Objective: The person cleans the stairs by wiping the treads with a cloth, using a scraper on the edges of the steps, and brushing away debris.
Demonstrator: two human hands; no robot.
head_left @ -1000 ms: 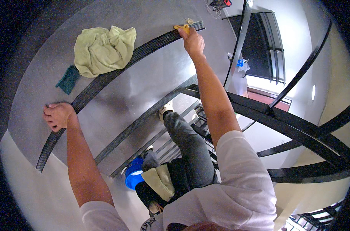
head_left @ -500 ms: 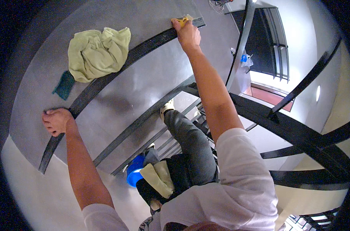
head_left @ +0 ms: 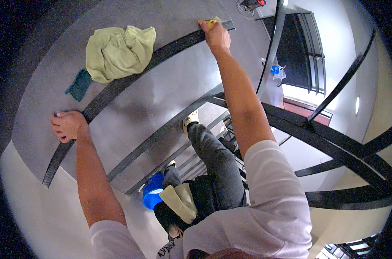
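Head view, upper centre: the right hand (head_left: 218,38) pinches a small yellow pad (head_left: 212,23) on a long, black ridged strip (head_left: 178,46). Mid-left, the left hand (head_left: 70,125) rests curled, grip unclear. Step likely rubbing; another stroke needs steady pressure.

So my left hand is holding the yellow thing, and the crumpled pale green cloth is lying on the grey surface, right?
Not quite: the head view shows your right hand holding the yellow thing; the crumpled pale green cloth is lying on the grey surface.
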